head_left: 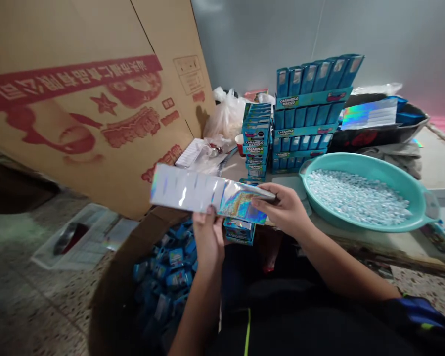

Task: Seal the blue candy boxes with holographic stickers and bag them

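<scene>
Shiny strip [187, 190], right end in right grip [284, 207]

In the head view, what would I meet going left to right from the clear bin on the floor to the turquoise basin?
Clear plastic bin, heap of blue plastic containers, left hand, right hand, turquoise basin.

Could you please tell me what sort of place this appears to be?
Probably a small candy-packing workspace: stacked display boxes marked "Caramelo Macizo", a basin of small pale pieces, and many loose blue packs.
</scene>
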Demonstrator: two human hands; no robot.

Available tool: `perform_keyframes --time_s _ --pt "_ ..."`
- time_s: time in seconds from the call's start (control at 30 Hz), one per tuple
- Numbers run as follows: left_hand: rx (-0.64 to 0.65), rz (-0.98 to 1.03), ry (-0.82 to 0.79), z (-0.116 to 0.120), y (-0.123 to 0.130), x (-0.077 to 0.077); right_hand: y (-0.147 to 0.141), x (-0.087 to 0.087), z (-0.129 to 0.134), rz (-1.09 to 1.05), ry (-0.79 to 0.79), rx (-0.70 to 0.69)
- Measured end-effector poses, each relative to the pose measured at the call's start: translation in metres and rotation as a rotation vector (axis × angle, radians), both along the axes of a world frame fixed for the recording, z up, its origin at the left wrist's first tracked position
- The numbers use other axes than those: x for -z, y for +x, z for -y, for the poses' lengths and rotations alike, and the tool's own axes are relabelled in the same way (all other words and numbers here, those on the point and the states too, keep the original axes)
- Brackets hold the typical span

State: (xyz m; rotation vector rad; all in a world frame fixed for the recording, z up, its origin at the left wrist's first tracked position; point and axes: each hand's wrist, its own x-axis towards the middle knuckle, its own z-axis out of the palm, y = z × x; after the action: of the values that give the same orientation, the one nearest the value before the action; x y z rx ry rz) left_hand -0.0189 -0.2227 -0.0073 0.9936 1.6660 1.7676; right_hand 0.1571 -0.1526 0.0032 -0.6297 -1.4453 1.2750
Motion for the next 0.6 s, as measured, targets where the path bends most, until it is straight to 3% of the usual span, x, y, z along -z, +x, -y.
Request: perform_keyframes --time_s 0.1,0.13,0.17,0.23,0.3,0.37,0.6 --pt "-0.497 -0.399 0.31 0.015 -0.027 -0.007 0.003 -0.004 -0.004 0.064 0.077 0.075" --pt "-0.571 -0.621 0.367 0.02 -0.033 -0.014 0.004 -0.006 -0.005 0.098 0.125 0.078" --pt "-0.557 -0.842 0.376 0.025 -0.036 -0.024 0.004 -0.009 -0.004 0.127 0.18 0.068" --pt "-0.359 -1.181 0.299 0.029 -0.039 -0.045 0.003 -0.015 -0.002 0.145 0.282 0.015" --pt "-0.136 -1.357 0.218 0.028 -0.039 -0.063 0.002 -0.02 0.001 0.138 0.333 -0.053" --pt "-0.011 -1.45 0.217 0.024 -0.039 -0.072 0.001 -0.022 0.004 0.125 0.35 -0.072" --pt "-0.009 -1.582 0.439 0.014 -0.048 -0.061 0.006 -0.019 0.001 0.13 0.314 -0.102"
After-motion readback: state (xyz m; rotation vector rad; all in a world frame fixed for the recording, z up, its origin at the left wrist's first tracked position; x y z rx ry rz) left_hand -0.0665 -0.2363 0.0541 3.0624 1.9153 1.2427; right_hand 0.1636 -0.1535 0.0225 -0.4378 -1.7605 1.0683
